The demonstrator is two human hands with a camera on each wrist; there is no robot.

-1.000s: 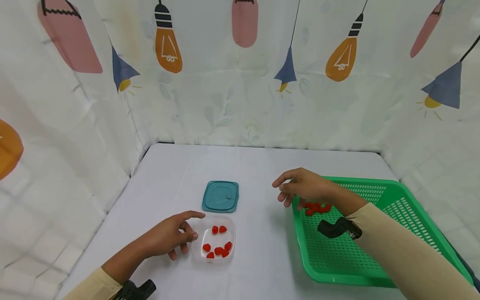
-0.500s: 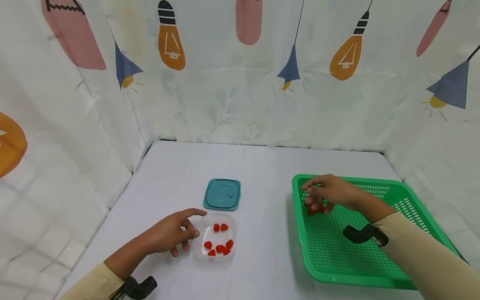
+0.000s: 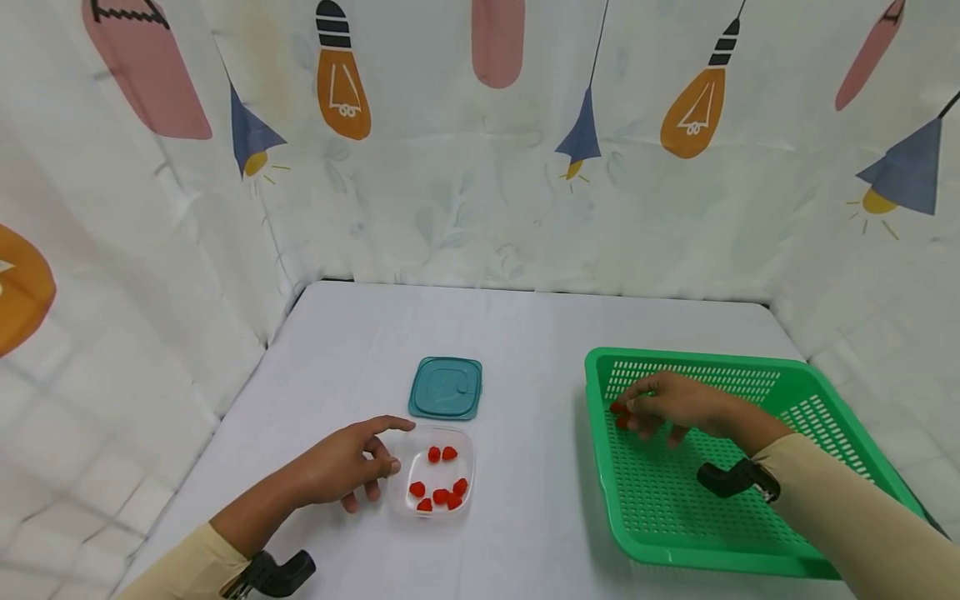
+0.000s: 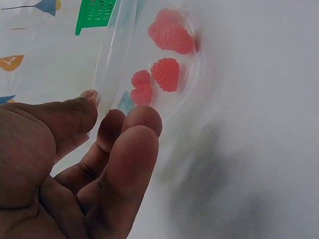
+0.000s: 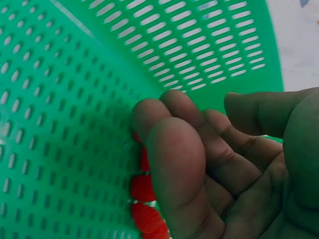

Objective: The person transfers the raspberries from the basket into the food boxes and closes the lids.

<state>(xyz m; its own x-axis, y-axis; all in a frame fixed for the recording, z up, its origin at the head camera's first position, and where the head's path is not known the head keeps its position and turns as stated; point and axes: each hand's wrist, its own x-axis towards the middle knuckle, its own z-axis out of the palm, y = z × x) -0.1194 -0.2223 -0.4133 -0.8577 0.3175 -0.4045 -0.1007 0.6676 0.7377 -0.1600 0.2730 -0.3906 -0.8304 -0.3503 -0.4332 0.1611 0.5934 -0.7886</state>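
Observation:
My left hand (image 3: 352, 465) is at the left side of a clear plastic container (image 3: 405, 508). Its index finger stretches to the far left corner, and the thumb tip (image 4: 89, 95) lies at the rim in the left wrist view. Several red raspberries (image 4: 172, 37) lie inside the container. Down in a green basket (image 3: 630, 542), my right hand (image 3: 671, 404) has its fingers bent loosely over more raspberries (image 5: 144, 188). Thumb and fingertips stand apart in the right wrist view, with nothing seen between them. The hand partly hides these raspberries.
A teal square lid (image 3: 446, 387) lies flat on the white table (image 3: 525, 492), just beyond the container. The basket's raised, slotted walls surround the right hand. A printed curtain (image 3: 480, 200) hangs behind the table and along both sides.
My right hand has moved right, from over the basket's left rim, and down to the raspberries inside. The left hand stays at the container.

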